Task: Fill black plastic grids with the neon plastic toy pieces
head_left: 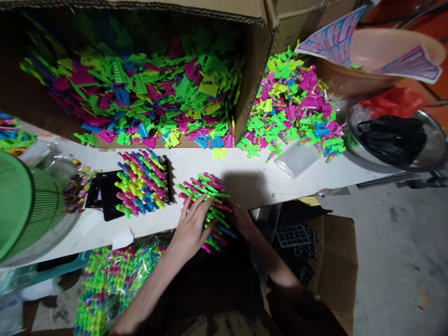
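Observation:
At the front edge of the white table [206, 163], a block of small pink, green and blue plastic pieces [213, 210] stands in slanting rows. My left hand [192, 224] lies over its left side with the fingers spread across the pieces. Against the block's right side is my right hand [241, 219], its fingertips partly hidden in shadow. Left of my hands stands a second block of pink, yellow, blue and green pieces [142, 184] in a dark holder.
A large cardboard box [259, 70] of loose pieces lies behind. Right are a loose pile [290, 102], a plastic packet [297, 158], an orange basin [371, 42] and a metal bowl [437, 140]. A green basket [45, 196] stands left. Bagged pieces [115, 275] lie below.

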Action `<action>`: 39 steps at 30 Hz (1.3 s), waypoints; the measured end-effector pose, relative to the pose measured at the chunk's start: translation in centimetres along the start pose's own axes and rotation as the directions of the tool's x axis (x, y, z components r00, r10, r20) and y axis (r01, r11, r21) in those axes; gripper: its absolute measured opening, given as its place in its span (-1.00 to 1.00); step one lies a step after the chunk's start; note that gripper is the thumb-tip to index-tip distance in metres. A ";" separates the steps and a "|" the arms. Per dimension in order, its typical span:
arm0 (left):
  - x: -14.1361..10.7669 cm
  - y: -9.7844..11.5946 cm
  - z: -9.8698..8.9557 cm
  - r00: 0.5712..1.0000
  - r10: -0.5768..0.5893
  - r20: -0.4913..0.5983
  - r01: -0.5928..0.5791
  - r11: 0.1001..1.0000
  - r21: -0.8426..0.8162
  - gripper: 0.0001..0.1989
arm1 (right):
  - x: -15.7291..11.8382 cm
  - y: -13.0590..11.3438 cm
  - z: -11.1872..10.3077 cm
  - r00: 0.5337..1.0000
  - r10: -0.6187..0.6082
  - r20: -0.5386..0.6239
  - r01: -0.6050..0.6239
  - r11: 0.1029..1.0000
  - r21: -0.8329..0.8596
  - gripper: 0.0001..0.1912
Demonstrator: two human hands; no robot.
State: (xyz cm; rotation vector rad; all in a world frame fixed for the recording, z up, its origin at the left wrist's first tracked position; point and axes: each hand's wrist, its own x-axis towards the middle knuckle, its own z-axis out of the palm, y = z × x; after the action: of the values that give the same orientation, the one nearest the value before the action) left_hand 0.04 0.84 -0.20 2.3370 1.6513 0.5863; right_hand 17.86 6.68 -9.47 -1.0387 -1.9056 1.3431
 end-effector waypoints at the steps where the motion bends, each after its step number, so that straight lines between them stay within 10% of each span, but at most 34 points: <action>1: 0.0 0.0 0.0 1.000 0.002 0.002 -0.002 1.000 0.002 -0.45 | 0.0 0.1 0.0 1.000 0.007 0.005 -0.007 1.000 -0.010 -0.73; 19: -0.3 -0.5 0.2 0.999 0.039 0.032 -0.039 0.999 0.002 -0.56 | 1.1 1.7 -1.9 0.997 0.025 0.067 -0.023 0.999 -0.027 -0.69; 22: -0.2 -0.5 0.1 0.998 0.059 -0.005 -0.059 0.998 0.005 -0.63 | 3.0 2.5 -5.7 0.984 0.070 -0.165 -0.116 0.950 -0.291 -0.67; 27: 1.2 -0.8 -0.3 0.993 0.067 -0.096 -0.068 0.998 0.002 -0.68 | 6.6 3.6 -11.1 0.826 0.077 -0.559 -0.446 0.696 -0.563 -0.64; 39: 3.3 -1.8 -0.6 0.990 -0.011 -0.138 0.015 1.000 0.026 -0.81 | 5.7 2.4 -10.0 0.746 0.232 -0.625 -0.649 0.466 -0.602 -0.82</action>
State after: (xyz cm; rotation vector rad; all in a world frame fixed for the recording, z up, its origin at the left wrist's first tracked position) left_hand -0.81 4.58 0.26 2.3501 1.7419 0.7425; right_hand 23.56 16.96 -8.41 -2.2425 -1.8852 0.2487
